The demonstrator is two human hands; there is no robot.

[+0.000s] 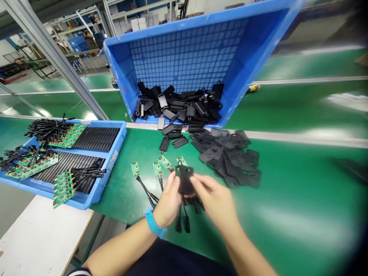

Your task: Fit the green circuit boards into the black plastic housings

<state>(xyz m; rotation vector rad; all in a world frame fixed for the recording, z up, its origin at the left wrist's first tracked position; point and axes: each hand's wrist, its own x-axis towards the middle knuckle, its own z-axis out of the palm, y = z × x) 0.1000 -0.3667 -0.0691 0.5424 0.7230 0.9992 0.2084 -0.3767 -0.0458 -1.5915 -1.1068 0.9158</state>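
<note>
My left hand (167, 201), with a blue band at the wrist, is closed round a small black plastic case (180, 164) with a loop at its top. A flat black cover plate (186, 184) lies over the case, its right edge pinched by my right hand (214, 195). A bit of green shows at the plate's upper left. Below the hands hang black cables with connectors (184, 222). Several green circuit boards (157, 168) with black leads lie on the table just beyond my left hand.
A tilted blue crate (184, 30) of black cases (178, 107) stands at the back, some spilling onto the green table (293, 191). Black cover plates (230, 157) are piled at the right. A blue tray (122, 134) at the left holds boards with cables and rows of black strips.
</note>
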